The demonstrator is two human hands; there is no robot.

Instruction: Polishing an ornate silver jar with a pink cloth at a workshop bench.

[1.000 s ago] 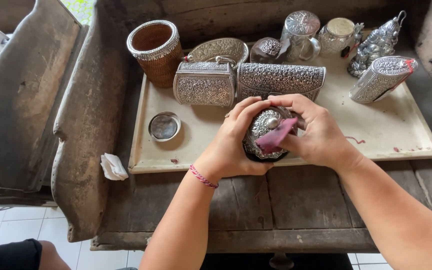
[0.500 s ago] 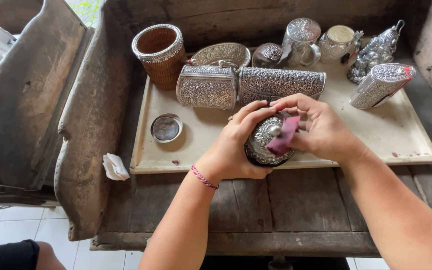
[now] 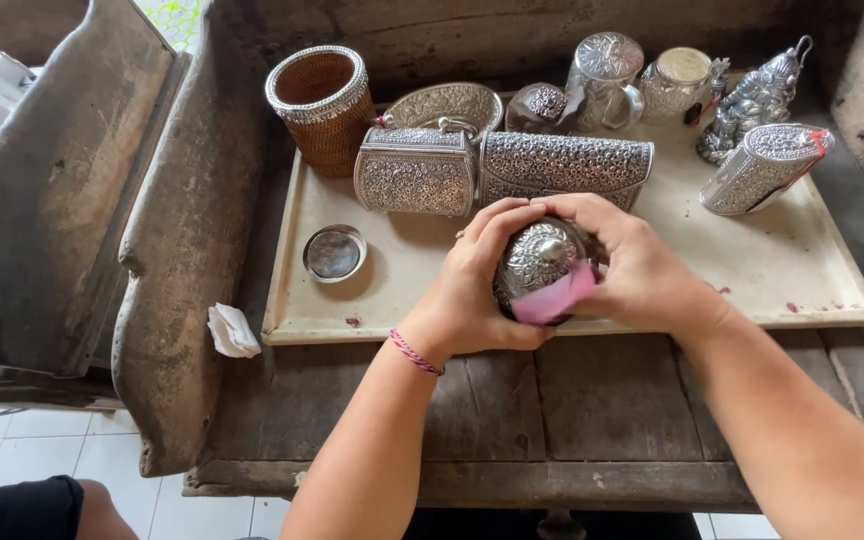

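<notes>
My left hand (image 3: 472, 290) cups a round embossed silver jar (image 3: 537, 262) with a knobbed lid, holding it over the front edge of a cream tray (image 3: 392, 315). My right hand (image 3: 642, 270) wraps the jar's other side and presses a small pink cloth (image 3: 555, 298) against its lower front. A red string bracelet (image 3: 415, 352) circles my left wrist.
On the tray stand a woven cup with a silver rim (image 3: 319, 105), two embossed silver purses (image 3: 417, 170) (image 3: 564, 165), a small round dish (image 3: 334, 253), lidded silver jars (image 3: 604, 70), a figurine (image 3: 757, 98) and a tilted silver case (image 3: 764, 165). A crumpled tissue (image 3: 232, 330) lies on the wooden table.
The pink cloth has slid from the jar's right side down to its lower front, and my hands have turned the jar slightly.
</notes>
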